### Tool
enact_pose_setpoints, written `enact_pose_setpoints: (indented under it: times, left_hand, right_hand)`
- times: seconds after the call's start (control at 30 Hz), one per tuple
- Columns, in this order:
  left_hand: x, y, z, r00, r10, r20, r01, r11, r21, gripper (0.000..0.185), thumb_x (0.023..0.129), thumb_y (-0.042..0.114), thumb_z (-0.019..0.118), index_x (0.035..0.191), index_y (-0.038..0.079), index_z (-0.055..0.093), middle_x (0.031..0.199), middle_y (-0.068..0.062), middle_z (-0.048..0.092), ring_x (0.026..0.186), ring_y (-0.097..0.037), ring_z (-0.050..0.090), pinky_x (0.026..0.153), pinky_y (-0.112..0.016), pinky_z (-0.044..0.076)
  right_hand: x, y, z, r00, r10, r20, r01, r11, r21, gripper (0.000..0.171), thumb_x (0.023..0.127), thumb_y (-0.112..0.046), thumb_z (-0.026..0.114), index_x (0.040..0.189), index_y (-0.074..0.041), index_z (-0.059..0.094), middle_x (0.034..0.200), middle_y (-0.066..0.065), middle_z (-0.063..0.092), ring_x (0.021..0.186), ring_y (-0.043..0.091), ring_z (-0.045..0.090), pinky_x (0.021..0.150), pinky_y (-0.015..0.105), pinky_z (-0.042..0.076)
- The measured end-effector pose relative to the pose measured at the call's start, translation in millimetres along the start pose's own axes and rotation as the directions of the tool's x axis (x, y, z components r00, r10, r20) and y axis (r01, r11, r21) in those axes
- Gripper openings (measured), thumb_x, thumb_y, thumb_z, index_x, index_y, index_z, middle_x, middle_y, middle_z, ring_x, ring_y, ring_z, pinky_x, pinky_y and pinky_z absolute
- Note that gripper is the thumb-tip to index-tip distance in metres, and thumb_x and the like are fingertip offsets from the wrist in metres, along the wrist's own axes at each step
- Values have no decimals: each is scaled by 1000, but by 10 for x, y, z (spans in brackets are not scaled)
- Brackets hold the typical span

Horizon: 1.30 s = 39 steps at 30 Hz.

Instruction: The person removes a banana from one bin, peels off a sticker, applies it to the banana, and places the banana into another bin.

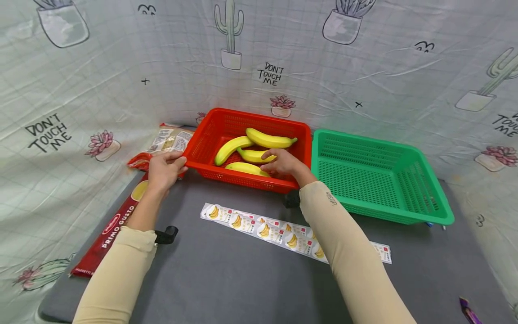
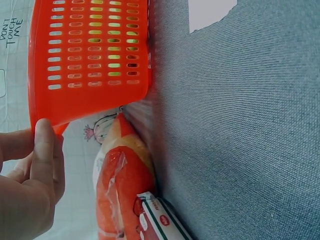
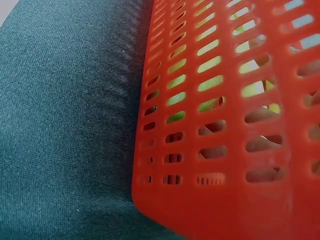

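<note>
Left hand (image 1: 163, 168): grips the near left corner of the red basket (image 1: 210, 130), thumb on top of the rim, fingers curled round its outer edge; the left wrist view shows the thumb (image 2: 44, 150) pressed to that corner.
Right hand (image 1: 283, 163): reaches over the basket's front wall, fingers curled down on two bananas; whether it has closed round either one cannot be told from here.
Nearest banana (image 1: 244, 168): lies along the front wall, under the right fingertips.
Second banana (image 1: 252, 155): just behind it, touching the same hand.
Other bananas: one (image 1: 231, 149) slanting to the left, one (image 1: 269, 140) across the back, its tip to the right.
Handling, bananas: likely light, smooth-skinned and a little slippery; firm but prone to bruising. Best taken round the thick middle with a gentle wrap, not pinched at the tip.
Handling, basket: thin perforated plastic, light, apt to slide on the cloth; the rim corner is the stiffest place to steady it.
Surface: grey mat (image 1: 226, 279), basket resting on it.
Beside, right: green basket (image 1: 380, 175), just next to the red one, nothing visible inside.
Beside, left: pasta packet (image 1: 115, 229) along the mat edge; a clear bag (image 1: 167, 140) behind it.
In front: strip of banana stickers (image 1: 259, 227), partly under the right forearm.
</note>
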<state>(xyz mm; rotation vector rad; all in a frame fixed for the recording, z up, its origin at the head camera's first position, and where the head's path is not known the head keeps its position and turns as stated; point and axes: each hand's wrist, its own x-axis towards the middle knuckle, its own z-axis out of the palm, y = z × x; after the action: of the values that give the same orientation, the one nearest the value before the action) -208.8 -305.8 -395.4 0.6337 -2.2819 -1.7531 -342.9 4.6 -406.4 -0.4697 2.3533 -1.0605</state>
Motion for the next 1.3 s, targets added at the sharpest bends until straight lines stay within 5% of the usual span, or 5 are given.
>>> enact_pose_setpoints:
  times: [0.33,0.5,0.87,1.3]
  left_hand:
    - [-6,-7,29,1000,-19,-2,19,999,-33,45,102,21,63,141,1,58,131,-19,61,73,2,68,84,-20,55]
    - [-5,-26,27,1000,-22,-13,21,997,-68,45,101,20,65,140,0,59,126,-16,62,71,2,67,81,-18,56]
    - [2,-41,13,999,-52,-11,51,994,-95,45,100,21,65,141,3,60,130,-16,62,74,2,68,80,-17,55]
    - [26,-60,18,997,-71,-26,68,992,-106,46,99,22,66,141,3,60,123,-12,63,73,1,68,80,-18,55]
  right_hand:
    - [15,30,12,996,4,92,2,998,-66,49,96,-14,70,142,-13,55,119,15,65,92,25,58,83,27,50]
    - [44,50,31,991,0,131,15,994,-107,48,96,-9,67,142,-13,56,117,13,63,99,24,56,89,26,48]
    - [57,47,28,990,-23,139,47,985,-169,46,97,-14,67,142,-11,59,139,16,62,118,28,58,113,42,45]
    - [-6,-16,-20,996,-20,86,33,989,-147,45,98,-16,66,143,-13,58,138,16,61,116,27,55,105,39,49]
